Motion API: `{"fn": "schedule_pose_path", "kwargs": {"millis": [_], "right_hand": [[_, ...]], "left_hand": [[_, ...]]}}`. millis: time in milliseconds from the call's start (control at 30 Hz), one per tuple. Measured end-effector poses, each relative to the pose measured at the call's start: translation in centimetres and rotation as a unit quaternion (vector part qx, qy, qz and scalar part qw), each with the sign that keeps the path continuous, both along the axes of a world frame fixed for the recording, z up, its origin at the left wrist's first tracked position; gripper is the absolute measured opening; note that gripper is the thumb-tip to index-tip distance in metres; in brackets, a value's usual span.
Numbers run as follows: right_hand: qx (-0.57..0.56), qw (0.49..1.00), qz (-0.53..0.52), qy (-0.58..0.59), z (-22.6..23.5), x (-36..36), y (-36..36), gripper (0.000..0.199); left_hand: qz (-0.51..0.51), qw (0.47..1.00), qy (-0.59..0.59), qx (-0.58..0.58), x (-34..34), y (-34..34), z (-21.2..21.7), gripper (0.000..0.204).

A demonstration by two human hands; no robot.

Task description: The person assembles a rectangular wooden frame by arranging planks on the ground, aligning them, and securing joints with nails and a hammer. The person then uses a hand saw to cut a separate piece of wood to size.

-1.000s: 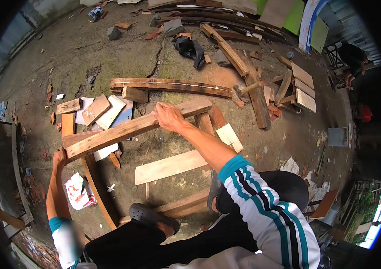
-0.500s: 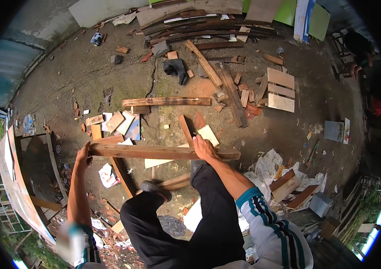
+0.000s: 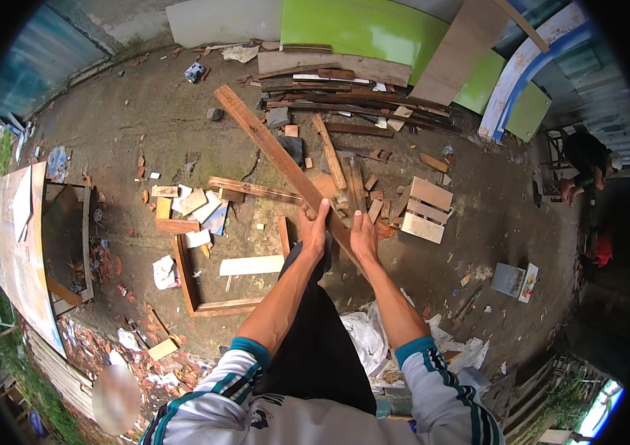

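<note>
A long brown wooden beam (image 3: 267, 144) is held up in front of me, slanting from the far left down toward my body. My left hand (image 3: 313, 228) is wrapped round its near half from the left side, thumb on top. Close beside it, my right hand (image 3: 364, 239) grips the beam's right edge nearer the close end, part of which my hands and wrists cover. On the ground to the left lies an open wooden frame (image 3: 226, 307) made of similar beams. A pale board (image 3: 250, 265) rests inside that frame.
Wood offcuts (image 3: 192, 200) are piled left of centre. A slatted wooden piece (image 3: 426, 211) lies to the right. Long dark planks (image 3: 359, 104) are stacked by the far wall under green panels (image 3: 359, 33). A large tilted board (image 3: 18, 245) stands left. Another person (image 3: 586, 159) bends at far right.
The beam has swung from lying crosswise to a slant pointing far left. My left hand has moved right, close beside my right hand. I am more upright, and my view has shifted.
</note>
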State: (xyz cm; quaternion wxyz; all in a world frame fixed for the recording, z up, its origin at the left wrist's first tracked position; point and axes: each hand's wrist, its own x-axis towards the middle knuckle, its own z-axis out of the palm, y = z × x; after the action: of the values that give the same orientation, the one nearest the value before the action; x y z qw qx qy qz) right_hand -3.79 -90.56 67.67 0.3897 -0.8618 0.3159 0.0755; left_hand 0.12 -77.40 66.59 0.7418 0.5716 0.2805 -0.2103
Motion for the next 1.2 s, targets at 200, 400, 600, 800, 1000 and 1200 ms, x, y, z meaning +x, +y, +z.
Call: {"fn": "schedule_pose_path", "kwargs": {"millis": [200,400,600,800,1000,1200], "right_hand": [[-0.018,0.998,0.003,-0.052,-4.5,5.8,-2.5,0.063],[0.104,0.991,0.088,-0.019,-10.6,10.0,-4.0,0.058],[0.288,0.956,0.045,0.021,-7.7,11.6,-9.6,0.046],[0.275,0.953,0.106,0.067,-7.5,14.9,-16.3,0.039],[0.275,0.936,0.197,0.098,-11.0,21.6,-22.4,0.033],[0.229,0.900,0.349,0.126,-26.8,30.3,-29.4,0.032]], "left_hand": [[0.137,0.985,-0.074,-0.073,6.4,-4.8,-1.7,0.066],[0.178,0.961,-0.102,0.183,11.1,-4.8,-2.3,0.072],[0.195,0.905,-0.106,0.362,14.4,-3.3,0.4,0.080],[0.176,0.864,-0.063,0.467,14.9,-2.6,3.6,0.078],[0.208,0.802,-0.058,0.558,12.8,-5.8,-1.0,0.079],[0.266,0.714,-0.066,0.644,11.5,-11.1,-14.8,0.073]]}}
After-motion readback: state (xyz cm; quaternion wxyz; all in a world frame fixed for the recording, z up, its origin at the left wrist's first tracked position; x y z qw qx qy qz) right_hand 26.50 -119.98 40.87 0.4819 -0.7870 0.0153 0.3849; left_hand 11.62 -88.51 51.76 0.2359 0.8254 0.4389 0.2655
